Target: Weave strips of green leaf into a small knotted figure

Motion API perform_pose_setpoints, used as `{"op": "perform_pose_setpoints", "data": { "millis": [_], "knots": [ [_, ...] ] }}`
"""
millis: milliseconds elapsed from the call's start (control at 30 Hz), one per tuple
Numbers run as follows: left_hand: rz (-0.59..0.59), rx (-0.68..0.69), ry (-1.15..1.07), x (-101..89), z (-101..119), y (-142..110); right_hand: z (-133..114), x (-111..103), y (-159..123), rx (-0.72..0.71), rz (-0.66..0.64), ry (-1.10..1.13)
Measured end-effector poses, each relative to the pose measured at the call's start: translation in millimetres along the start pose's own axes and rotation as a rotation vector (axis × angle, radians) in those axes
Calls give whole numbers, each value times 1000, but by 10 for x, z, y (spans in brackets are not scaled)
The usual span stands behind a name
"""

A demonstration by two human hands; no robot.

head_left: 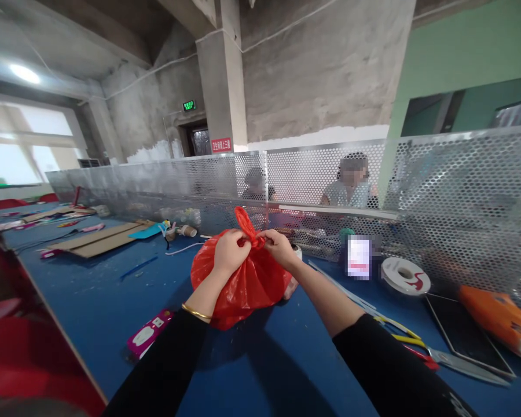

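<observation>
Nearest, two black sleeves (pixel 165 365) reach in from the left and right over a blue table (pixel 295 353). A magenta box (pixel 151 333) lies near the left forearm; to the right, just beyond the other sleeve, are scissors (pixel 464 365) with yellow handles.

In the middle of the table, between the forearms, sits a red plastic bag (pixel 243 298), full and rounded, its top gathered into a knot (pixel 256 240) with a loop (pixel 244 220) standing above it. The left hand (pixel 232 252), a gold bangle (pixel 196 313) at its wrist, pinches the plastic at the knot's left side between thumb and curled fingers. The right hand (pixel 280 248) pinches the knot's right side, thumb and forefinger pressed together.

The film looks thin, soft and rather slippery, likely to stretch or tear if jerked. The contents are hidden, so weight and fragility cannot be told; the bulge suggests bulk. The gathered neck just below the knot seems the firmest hold, with a palm beneath for support.

Farther right lies a white ribbon spool (pixel 404 276); farther left, flat cardboard (pixel 108 240). Beyond stands a perforated metal screen (pixel 308 179), with two people (pixel 351 188) behind it.
</observation>
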State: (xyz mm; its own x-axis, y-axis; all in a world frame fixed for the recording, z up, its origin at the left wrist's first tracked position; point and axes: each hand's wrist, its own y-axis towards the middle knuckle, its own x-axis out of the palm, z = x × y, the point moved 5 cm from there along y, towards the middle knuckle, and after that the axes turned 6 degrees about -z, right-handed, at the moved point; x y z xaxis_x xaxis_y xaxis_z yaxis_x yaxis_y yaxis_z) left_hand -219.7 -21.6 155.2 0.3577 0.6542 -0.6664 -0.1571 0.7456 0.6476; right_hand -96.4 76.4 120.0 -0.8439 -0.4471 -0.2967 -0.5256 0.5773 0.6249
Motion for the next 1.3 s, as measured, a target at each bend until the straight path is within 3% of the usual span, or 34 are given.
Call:
{"op": "perform_pose_setpoints", "data": {
  "millis": [133,233,467,600,833,933,1133,1300],
  "knots": [
    [85,16,16,-11,44,-149,-10,11,10,21,14,-9],
    [68,49,31,46,105,-182,15,26,-5,65,68,-21],
    [64,-22,52,176,90,-169,192,125,-100,169,208,-108],
    [39,-35,66,192,69,-157,203,175,-98,161,171,-176],
    [-9,29,90,175,153,-116,-79,-80,-126,8,19,-350],
    [-1,14,86,193,157,-112,-46,-72,-138,42,74,-396],
    [26,40,126,198,160,-123,214,147,-94,194,224,-417],
    [21,80,24,207,152,-54,22,71,-62,130,175,-467]
  ]
}}
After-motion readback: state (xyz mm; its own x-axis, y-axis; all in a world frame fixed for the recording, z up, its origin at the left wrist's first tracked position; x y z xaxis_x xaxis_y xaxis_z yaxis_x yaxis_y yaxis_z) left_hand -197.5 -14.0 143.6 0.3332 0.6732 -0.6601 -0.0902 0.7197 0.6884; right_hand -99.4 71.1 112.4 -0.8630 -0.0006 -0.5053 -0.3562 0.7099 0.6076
